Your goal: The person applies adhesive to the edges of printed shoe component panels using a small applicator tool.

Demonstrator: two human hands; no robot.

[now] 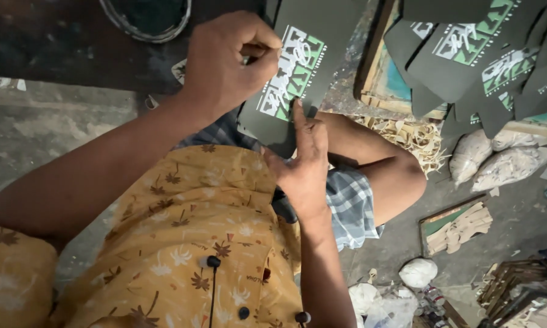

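You're mid-peel: left hand (228, 61) pinching the film on the printed dark panel (300, 67), right hand (304, 164) pressing flat; pull slowly next

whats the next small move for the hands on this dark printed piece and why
Probably keep peeling: the left hand is pinched shut on something small, too small to identify, at the edge of the white and green print on the dark printed piece, while the right hand presses a fingertip on the print's lower edge. I'd draw the pinch slowly away, with the right finger pinning the piece flat.
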